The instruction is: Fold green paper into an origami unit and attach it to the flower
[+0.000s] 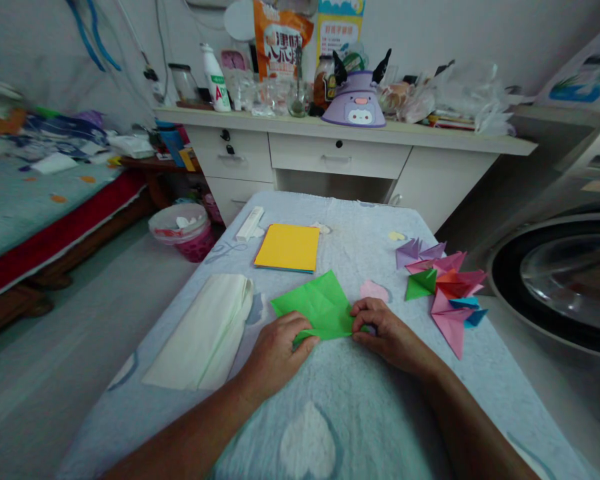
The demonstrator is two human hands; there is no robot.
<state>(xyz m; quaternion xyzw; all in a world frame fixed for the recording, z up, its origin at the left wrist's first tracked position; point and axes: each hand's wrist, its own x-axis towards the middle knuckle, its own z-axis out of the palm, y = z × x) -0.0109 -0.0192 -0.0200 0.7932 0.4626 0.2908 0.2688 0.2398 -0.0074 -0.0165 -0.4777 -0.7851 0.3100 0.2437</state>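
A bright green sheet of origami paper (325,303) lies in front of me, its near edge turned up in a narrow fold and faint creases across its face. My left hand (285,347) pinches the left end of that fold between thumb and fingers. At the right end, my right hand (380,327) grips the paper's corner, fingers closed. Beyond the sheet sits a stack of square paper (287,248) with yellow on top. Folded paper pieces (447,283) in purple, pink, green, orange and blue lie in a cluster to the right.
A pale folded cloth or paper bag (205,333) rests left of my hands, and a small white bar-shaped object (251,223) lies farther back. The patterned cloth (307,443) covers the table. Behind stand a white cabinet (330,155), a pink bin (195,243) at left and a washing machine (575,267) at right.
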